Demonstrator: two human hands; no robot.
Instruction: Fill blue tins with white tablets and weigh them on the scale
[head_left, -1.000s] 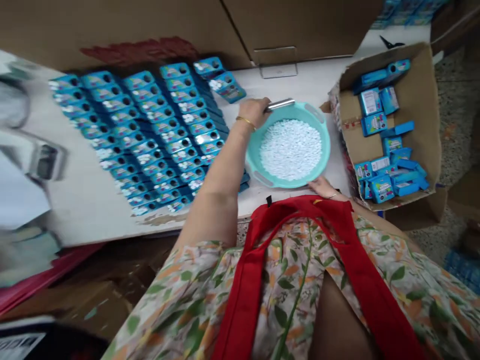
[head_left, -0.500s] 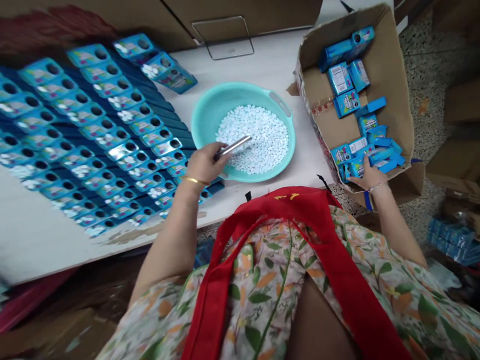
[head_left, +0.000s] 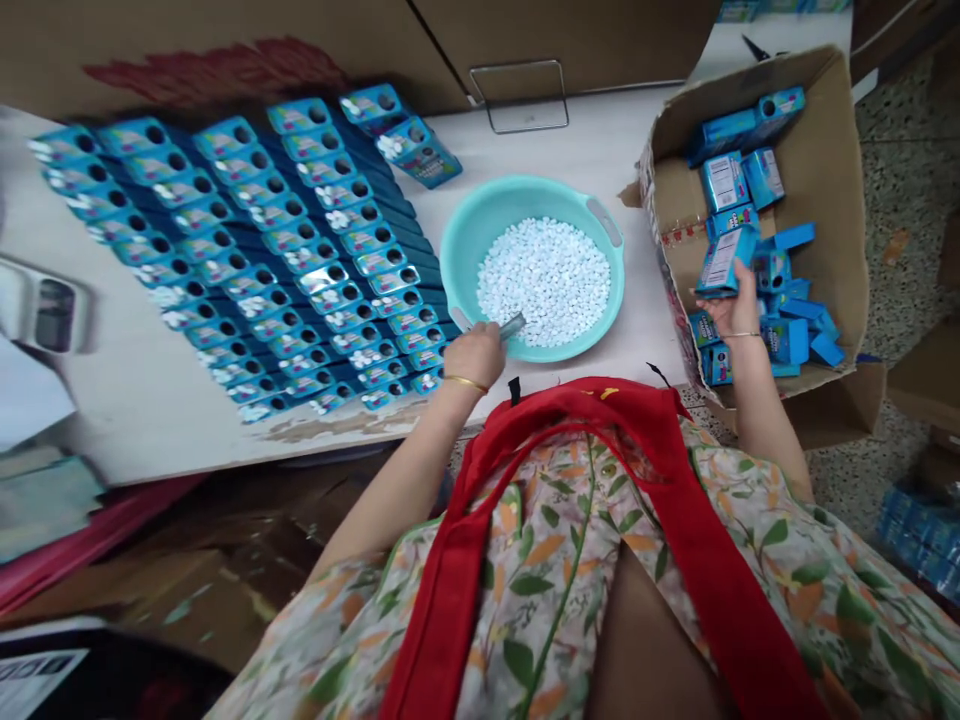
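Note:
My left hand is closed around a short metal scoop at the near rim of a turquoise basin that holds many small white tablets. My right hand is inside an open cardboard carton at the right and grips a small blue box, lifted above the other blue boxes lying there. Left of the basin, several rows of open blue boxes lie overlapping on the white table.
A wire frame lies on the table behind the basin, against brown cardboard cartons. Floor shows at the right, with more blue packs on it. Cardboard and red material lie under the table's left edge.
My left hand drew the scoop back from the basin's far rim, across the tablets, to its near rim. My right hand left the basin's edge, reached into the carton and lifted a blue box.

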